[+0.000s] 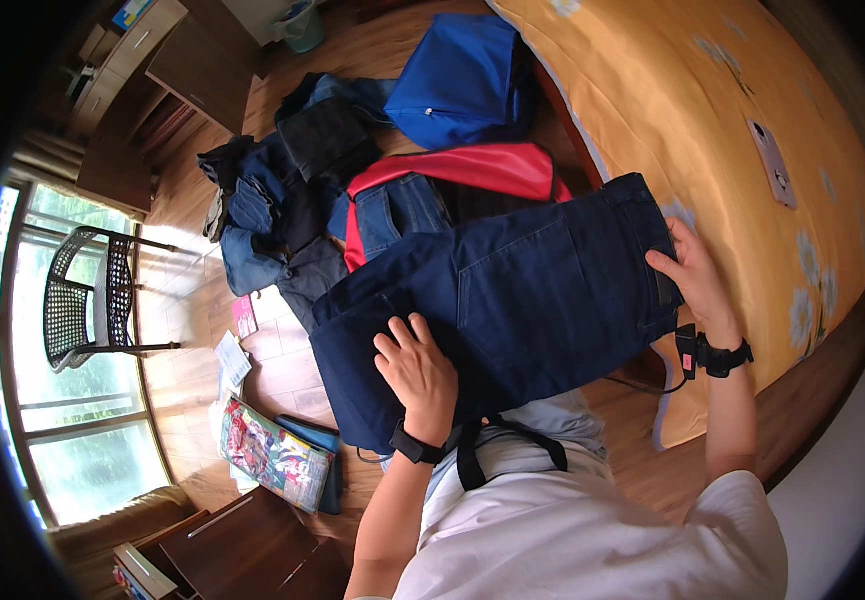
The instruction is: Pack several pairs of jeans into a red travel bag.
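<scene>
A pair of dark blue jeans [522, 285], folded lengthwise, stretches across my lap. My right hand [691, 274] grips the waistband end, thumb on top. Flat on the cloth near the other end lies my left hand [419, 371], its fingers spread. Just beyond the jeans is an open fabric storage box with a red lining [470, 169]; blue denim jeans [395, 214] lie inside it. To the left of the box, a heap of jeans and dark trousers [267, 202] covers part of the floor. How far the folded jeans hide the box cannot be seen.
A closed blue fabric storage box [451, 82] stands by the bed [627, 67], which carries a phone [772, 163]. At left are a woven chair [94, 300], papers [233, 360] and a colourful plastic-covered packet [275, 454]. Wooden cabinets [245, 540] flank the window.
</scene>
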The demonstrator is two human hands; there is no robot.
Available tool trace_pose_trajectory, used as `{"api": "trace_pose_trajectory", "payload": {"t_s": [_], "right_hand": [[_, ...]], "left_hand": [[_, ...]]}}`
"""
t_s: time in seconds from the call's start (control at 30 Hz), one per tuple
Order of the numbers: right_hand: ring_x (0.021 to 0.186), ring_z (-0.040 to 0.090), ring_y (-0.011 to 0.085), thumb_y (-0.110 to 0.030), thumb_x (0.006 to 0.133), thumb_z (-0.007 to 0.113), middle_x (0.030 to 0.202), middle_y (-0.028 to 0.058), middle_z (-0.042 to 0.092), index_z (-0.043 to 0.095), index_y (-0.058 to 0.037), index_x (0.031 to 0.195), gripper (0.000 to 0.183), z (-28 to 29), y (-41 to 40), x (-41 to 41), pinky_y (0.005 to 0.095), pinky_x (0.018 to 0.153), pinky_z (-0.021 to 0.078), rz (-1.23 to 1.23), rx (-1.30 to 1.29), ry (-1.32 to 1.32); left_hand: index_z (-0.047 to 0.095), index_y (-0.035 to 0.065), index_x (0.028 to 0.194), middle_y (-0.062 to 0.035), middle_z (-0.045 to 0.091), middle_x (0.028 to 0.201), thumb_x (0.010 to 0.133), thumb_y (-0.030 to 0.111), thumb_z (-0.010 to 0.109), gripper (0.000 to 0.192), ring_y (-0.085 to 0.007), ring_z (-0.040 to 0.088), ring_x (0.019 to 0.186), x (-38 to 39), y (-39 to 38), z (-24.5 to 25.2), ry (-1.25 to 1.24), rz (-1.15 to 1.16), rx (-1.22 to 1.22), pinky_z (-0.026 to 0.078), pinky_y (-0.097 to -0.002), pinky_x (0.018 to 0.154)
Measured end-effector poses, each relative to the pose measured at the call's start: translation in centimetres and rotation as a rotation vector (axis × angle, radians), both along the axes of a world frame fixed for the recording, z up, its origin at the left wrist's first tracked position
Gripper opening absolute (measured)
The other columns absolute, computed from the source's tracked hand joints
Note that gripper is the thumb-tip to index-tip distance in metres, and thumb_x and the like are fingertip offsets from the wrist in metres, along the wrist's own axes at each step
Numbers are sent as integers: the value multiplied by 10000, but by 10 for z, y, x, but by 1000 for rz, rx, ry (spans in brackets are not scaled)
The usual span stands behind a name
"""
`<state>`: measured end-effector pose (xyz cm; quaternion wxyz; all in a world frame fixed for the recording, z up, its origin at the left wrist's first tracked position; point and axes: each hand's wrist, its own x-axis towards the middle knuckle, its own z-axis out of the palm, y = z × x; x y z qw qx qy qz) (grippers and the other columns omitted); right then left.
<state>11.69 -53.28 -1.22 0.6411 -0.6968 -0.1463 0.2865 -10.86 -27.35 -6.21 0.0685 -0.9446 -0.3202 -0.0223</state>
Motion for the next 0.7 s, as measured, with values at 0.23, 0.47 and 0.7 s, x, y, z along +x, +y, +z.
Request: {"api": "trace_pose_trajectory", "payload": {"t_s": [0.23,0.47,0.7], "right_hand": [[894,584,63,-19,883,611,1007,21,638,486,-11,1225,364,1,1,0,215,818,467,29,36,-12],[865,575,63,-51,883,623,971,20,636,489,-20,1170,318,0,-6,0,209,795,457,-29,-54,-61],[870,576,60,-42,885,612,969,23,639,497,-20,1145,286,0,-5,2,210,800,459,-7,-45,-101]], "left_hand": [[508,94,1084,-85,499,984,787,51,576,308,-236,528,818,4,7,-12,17,34,110,487,-314,636],[453,-47,1061,-221,520,973,672,-97,483,393,-386,542,842,-7,30,31,-431,-126,-457,471,-413,761],[455,-70,1094,-236,498,1031,659,-90,518,440,-403,510,949,-6,3,35,-494,-179,-641,440,-423,849]]}}
